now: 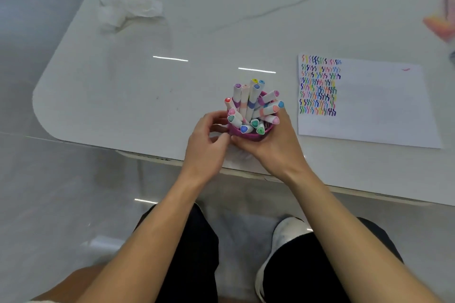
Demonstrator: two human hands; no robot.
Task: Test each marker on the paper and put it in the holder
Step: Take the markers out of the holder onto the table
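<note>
A purple holder (pixel 248 135) stands near the table's front edge, packed with several white markers (pixel 251 103) with coloured caps, all capped and leaning outward. My right hand (pixel 273 145) wraps around the holder's right and front side. My left hand (pixel 209 138) touches its left side, fingers curled by the rim. To the right lies the white paper (pixel 374 106), its left part covered with rows of short coloured squiggles (pixel 318 86).
The white marble-look table (pixel 172 76) has a rounded left corner. Crumpled white tissue (pixel 128 0) lies at the back left. A blurred pink and orange object (pixel 443 19) sits at the right edge. My legs and a white shoe (pixel 280 248) show below the table.
</note>
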